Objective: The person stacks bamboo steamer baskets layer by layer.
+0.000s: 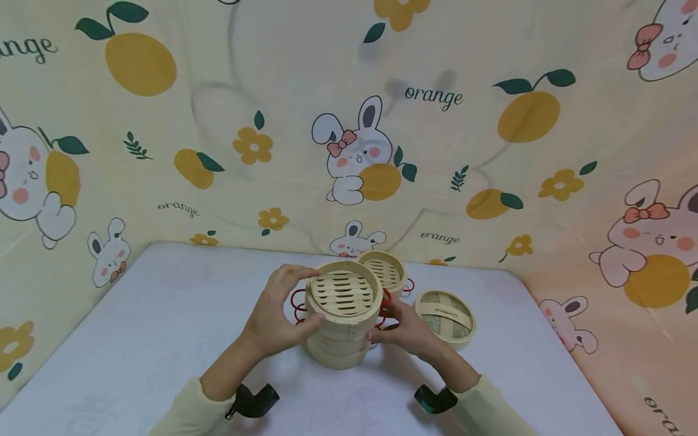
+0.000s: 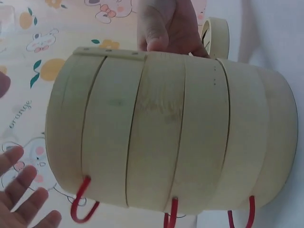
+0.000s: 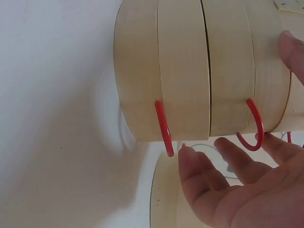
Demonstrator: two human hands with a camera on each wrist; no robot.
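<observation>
The cloth (image 1: 305, 66) reads "orange" in dark script: twice beyond the right hand (image 1: 406, 332), once beyond and left of the left hand (image 1: 275, 318). Two more, cropped, stand far left of both hands and to their right.

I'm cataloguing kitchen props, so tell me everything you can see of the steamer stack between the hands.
The steamer stack is a pale, round column of several bands, apparently bamboo, with a recessed, slatted top and red loops on its sides. It stands upright on the white table, in front of another steamer. The right hand holds its side, thumb against it; the left hand is by its top, contact unclear.
</observation>
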